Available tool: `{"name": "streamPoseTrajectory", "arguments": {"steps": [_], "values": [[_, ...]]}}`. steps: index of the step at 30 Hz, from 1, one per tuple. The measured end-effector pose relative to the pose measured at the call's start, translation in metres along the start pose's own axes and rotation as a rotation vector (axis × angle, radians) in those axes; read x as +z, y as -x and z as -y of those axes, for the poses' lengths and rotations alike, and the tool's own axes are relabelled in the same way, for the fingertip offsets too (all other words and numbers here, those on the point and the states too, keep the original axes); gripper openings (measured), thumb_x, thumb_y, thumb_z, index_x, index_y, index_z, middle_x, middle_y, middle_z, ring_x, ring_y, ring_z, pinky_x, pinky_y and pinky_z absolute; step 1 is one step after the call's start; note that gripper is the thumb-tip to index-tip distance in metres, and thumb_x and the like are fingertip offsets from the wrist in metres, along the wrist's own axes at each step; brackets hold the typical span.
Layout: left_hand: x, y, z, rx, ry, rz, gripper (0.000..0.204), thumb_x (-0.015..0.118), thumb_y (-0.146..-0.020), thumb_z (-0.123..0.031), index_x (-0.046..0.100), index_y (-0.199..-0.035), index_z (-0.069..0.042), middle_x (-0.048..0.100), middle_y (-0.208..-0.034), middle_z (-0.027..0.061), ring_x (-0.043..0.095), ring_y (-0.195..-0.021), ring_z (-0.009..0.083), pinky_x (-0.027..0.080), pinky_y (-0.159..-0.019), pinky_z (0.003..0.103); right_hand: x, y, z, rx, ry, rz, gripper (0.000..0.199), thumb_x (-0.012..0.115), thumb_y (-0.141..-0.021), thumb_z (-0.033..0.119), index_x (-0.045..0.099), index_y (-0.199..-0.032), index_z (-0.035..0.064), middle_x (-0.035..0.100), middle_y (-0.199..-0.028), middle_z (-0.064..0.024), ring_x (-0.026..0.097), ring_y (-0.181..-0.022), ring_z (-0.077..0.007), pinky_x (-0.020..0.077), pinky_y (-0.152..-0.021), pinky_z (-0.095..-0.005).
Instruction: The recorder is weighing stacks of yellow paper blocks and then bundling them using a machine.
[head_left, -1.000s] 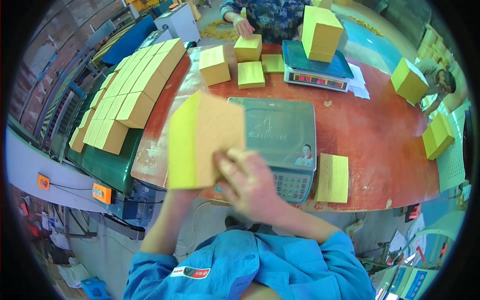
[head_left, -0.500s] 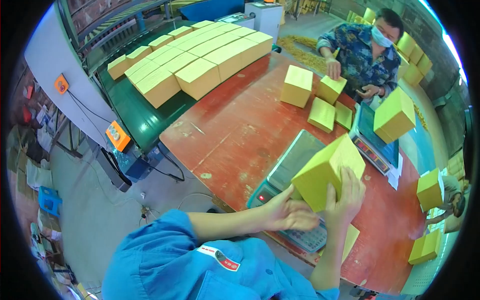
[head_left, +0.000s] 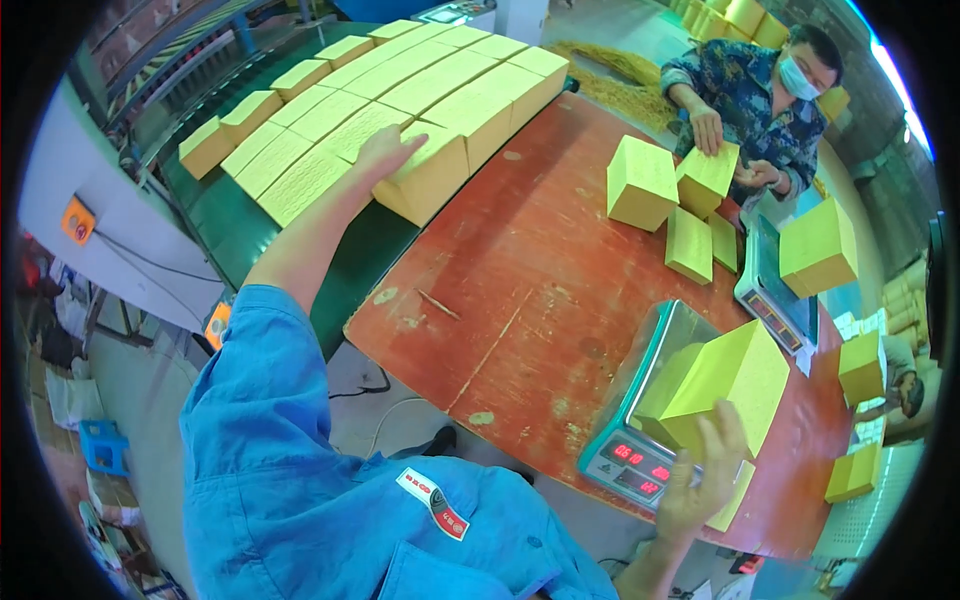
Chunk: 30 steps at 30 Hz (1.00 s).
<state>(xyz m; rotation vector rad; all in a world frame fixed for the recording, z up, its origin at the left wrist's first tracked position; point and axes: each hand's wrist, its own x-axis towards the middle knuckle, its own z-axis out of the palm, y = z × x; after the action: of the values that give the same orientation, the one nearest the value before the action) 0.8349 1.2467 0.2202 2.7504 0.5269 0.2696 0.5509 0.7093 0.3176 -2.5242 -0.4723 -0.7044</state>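
Observation:
My left hand (head_left: 388, 155) reaches far out to the grouped yellow blocks on the green belt. Its fingers are stretched out over the near corner block (head_left: 425, 180), and I cannot tell if they press on it. Beside my body, a large yellow block (head_left: 735, 385) rests tilted-looking on a teal-edged scale (head_left: 610, 440) with a lit red display. My right hand (head_left: 700, 480) is at the near side of that block, fingers extended and apart, not wrapped round it. Part of another yellow piece (head_left: 735, 500) shows beside the right hand.
A red table (head_left: 500, 330) carries the scale. Across it, a masked person (head_left: 750, 110) handles a yellow block (head_left: 708, 175) near other blocks and a second scale (head_left: 775, 290). The green conveyor belt (head_left: 225, 235) lies left. Another worker's arm shows at far right.
The large block has gone from my hands down onto the scale, whose display now shows red digits. My left hand has swung forward and left to the blocks on the belt.

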Motion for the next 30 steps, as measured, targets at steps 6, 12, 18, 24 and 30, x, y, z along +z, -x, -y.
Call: {"name": "streamPoseTrajectory", "arguments": {"steps": [6,12,18,24,30], "values": [[0.02,-0.053,0.014,0.096,-0.023,0.083,0.061,0.064,-0.082,-0.052,0.067,-0.107,0.003,0.069,-0.1,0.0234,0.065,-0.098,0.0349,0.051,-0.084,0.043,0.051,0.004,0.031,0.176,-0.241,0.12,0.03,0.064,-0.079,0.002,0.065,-0.109,0.0011,0.058,-0.127,-0.0185,0.052,-0.12,-0.0357,0.0411,-0.101,-0.0443],[0.002,-0.061,0.021,-0.055,0.163,0.455,0.076,0.074,-0.073,-0.057,0.06,-0.122,-0.001,0.063,-0.117,0.0206,0.06,-0.104,0.0281,0.047,-0.087,0.041,0.086,0.014,0.044,0.254,-0.317,0.185,0.028,0.064,-0.081,0.002,0.066,-0.109,0.0004,0.061,-0.122,-0.0178,0.058,-0.112,-0.0328,0.045,-0.097,-0.0418],[-0.002,-0.062,0.002,-0.215,0.38,0.625,0.079,0.075,-0.076,-0.051,0.046,-0.138,-0.01,0.052,-0.134,0.0125,0.049,-0.121,0.0218,0.043,-0.097,0.037,0.106,0.018,0.051,0.323,-0.451,0.196,0.024,0.063,-0.083,0.0,0.067,-0.107,0.0005,0.066,-0.114,-0.0169,0.063,-0.106,-0.0307,0.0505,-0.089,-0.037],[0.019,-0.032,-0.006,0.032,0.737,0.966,0.063,0.076,-0.081,-0.035,0.05,-0.134,-0.012,0.059,-0.125,0.005,0.054,-0.115,0.0142,0.046,-0.096,0.033,0.107,0.024,0.054,0.296,-0.445,0.239,0.024,0.064,-0.083,0.001,0.067,-0.107,0.0011,0.067,-0.111,-0.0169,0.064,-0.104,-0.0315,0.0501,-0.09,-0.038],[0.032,0.083,-0.116,0.616,0.274,1.449,0.073,0.078,-0.077,-0.036,0.048,-0.137,-0.008,0.063,-0.123,0.0102,0.06,-0.112,0.0187,0.049,-0.093,0.036,0.107,0.012,0.052,0.19,-0.351,0.21,0.036,0.063,-0.083,0.003,0.061,-0.119,-0.0001,0.062,-0.121,-0.0198,0.059,-0.114,-0.0334,0.0465,-0.097,-0.0404]]}}
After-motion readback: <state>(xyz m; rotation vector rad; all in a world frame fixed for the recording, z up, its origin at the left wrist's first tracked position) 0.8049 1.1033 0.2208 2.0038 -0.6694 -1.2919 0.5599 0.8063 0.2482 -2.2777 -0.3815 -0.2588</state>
